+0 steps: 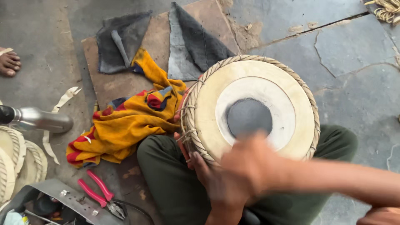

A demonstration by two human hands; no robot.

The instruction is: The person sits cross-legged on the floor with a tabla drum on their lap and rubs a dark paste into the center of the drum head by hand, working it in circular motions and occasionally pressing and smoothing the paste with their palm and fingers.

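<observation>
Blurred with motion, the right hand [250, 162] is seen over the near edge of the drum [252, 110]; whether its fingers are spread or closed cannot be told. The left hand [216, 183] is wrapped against the drum's near rim, fingers closed on the woven lacing [189, 121], steadying it. The drum is rested on the lap, between green trousers [166, 171] and the stone floor [354, 54]. Its skin faces up toward the camera, so its long axis runs roughly upright, tilted slightly. A firm hold at the rim would keep it steady under strokes on the dark patch [249, 117].
</observation>
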